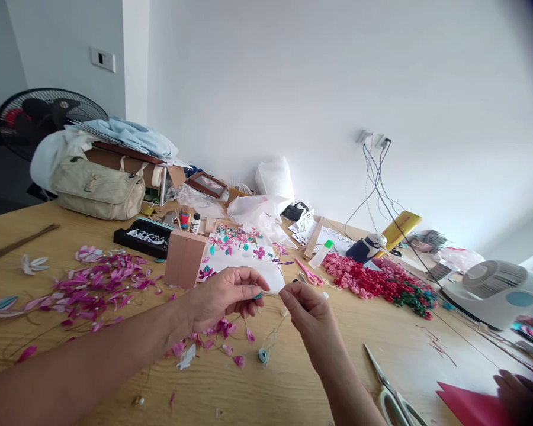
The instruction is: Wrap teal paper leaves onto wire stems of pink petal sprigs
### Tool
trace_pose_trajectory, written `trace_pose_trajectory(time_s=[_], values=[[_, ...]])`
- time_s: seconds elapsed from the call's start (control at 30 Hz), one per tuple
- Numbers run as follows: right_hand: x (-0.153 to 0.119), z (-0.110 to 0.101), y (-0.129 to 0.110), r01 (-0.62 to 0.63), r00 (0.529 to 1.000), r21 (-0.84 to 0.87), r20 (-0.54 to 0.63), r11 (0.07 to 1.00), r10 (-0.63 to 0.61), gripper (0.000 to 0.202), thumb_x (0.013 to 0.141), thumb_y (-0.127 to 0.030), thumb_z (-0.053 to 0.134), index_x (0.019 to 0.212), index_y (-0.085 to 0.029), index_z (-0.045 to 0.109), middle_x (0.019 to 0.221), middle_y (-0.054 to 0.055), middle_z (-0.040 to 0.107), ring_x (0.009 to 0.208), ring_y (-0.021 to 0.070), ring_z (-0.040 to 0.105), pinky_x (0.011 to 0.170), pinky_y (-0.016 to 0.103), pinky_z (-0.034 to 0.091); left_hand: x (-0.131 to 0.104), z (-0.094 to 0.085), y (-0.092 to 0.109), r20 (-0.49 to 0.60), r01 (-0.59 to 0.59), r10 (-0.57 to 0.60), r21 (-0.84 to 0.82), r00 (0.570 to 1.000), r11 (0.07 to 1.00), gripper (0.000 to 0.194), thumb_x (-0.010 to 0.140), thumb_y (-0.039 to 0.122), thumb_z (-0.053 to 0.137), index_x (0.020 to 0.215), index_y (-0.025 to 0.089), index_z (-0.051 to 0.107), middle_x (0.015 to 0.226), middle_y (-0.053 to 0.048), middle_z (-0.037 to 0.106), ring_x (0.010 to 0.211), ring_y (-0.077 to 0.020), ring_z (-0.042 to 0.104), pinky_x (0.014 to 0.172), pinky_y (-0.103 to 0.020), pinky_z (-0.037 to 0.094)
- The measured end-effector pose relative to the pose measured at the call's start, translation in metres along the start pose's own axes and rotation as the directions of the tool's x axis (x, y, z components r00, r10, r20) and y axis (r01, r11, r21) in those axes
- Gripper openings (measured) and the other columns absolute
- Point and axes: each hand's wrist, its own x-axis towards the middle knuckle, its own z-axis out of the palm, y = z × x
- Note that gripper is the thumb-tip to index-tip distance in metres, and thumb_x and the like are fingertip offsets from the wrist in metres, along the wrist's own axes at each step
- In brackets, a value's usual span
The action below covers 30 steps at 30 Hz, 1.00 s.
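Observation:
My left hand (226,296) is closed in a pinch over the middle of the table, with a small teal piece (257,296) showing between its fingers. Facing it, a short gap away, my right hand (305,305) pinches thumb to forefinger; whatever it holds is too fine to make out. Beneath the hands lies a small roll of pale blue thread (263,355) with loose strands running up from it. Loose magenta petals (224,326) and a white leaf-shaped piece (187,357) lie below my left hand. Scissors with cream handles (388,384) rest beside my right forearm.
A heap of magenta flowers (119,278) spreads at left. Behind my hands stand a wooden block (185,259) and a white sheet bearing flowers (266,272). Pink scissors (310,273), red flower strands (373,278) and a white machine (493,293) lie rightward. Another person's hand (517,390) touches red paper (471,405).

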Motion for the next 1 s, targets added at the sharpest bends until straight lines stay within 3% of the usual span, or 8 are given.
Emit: trace_pose_trajectory(time_s=[0.13,0.4,0.63,0.77,1.0], values=[[0.0012,0.0025,0.0014,0.009,0.999,-0.08,-0.031,0.997,-0.012,0.022,0.076,-0.038,0.051,0.067,-0.017,0.051,0.051,-0.008,0.026,0.048,0.0086,0.022,0.044,0.023,0.016,-0.0005,-0.002,0.0019,0.041,0.073,-0.07,-0.096,0.997,0.993,0.013,0.075,0.019,0.063,0.085,0.013,0.058,0.07,-0.001,0.057,0.057,-0.0046,0.05,0.053,-0.016,0.035],[0.0006,0.0035,-0.0037,0.016,0.999,-0.166,-0.039,0.986,-0.023,0.022,0.077,-0.036,0.05,0.065,-0.018,0.05,0.05,-0.008,0.028,0.048,0.009,0.024,0.045,0.023,0.018,-0.0008,-0.0014,0.0034,0.033,0.105,-0.101,-0.144,0.994,0.984,0.017,0.071,0.011,0.067,0.086,0.013,0.059,0.067,0.001,0.056,0.056,-0.0034,0.05,0.053,-0.013,0.038],[-0.0013,0.0044,-0.0031,-0.013,0.999,-0.151,0.031,0.988,0.018,0.022,0.076,-0.037,0.05,0.066,-0.018,0.051,0.049,-0.008,0.028,0.047,0.0088,0.024,0.044,0.023,0.017,0.002,-0.0047,0.0014,0.036,0.086,-0.08,-0.26,0.996,0.962,0.01,0.075,0.012,0.062,0.085,0.011,0.061,0.074,-0.004,0.061,0.06,-0.0048,0.055,0.058,-0.014,0.042],[-0.0021,0.0033,-0.0023,0.003,0.999,-0.133,0.05,0.991,0.004,0.023,0.076,-0.038,0.049,0.067,-0.018,0.051,0.051,-0.007,0.028,0.048,0.0089,0.024,0.044,0.022,0.018,0.0028,-0.0056,0.0014,0.025,0.06,-0.056,-0.238,0.998,0.969,0.011,0.076,0.013,0.061,0.087,0.012,0.06,0.072,-0.003,0.061,0.059,-0.0051,0.055,0.058,-0.014,0.041],[0.0015,-0.0025,-0.0037,0.136,0.99,-0.2,-0.011,0.97,-0.141,0.021,0.079,-0.035,0.049,0.068,-0.017,0.053,0.056,-0.005,0.036,0.052,0.0099,0.03,0.047,0.022,0.025,0.0004,-0.0031,0.0024,0.043,0.083,-0.08,-0.065,0.996,0.994,0.011,0.073,0.014,0.064,0.081,0.012,0.057,0.072,-0.002,0.06,0.06,-0.0058,0.053,0.056,-0.016,0.038]])
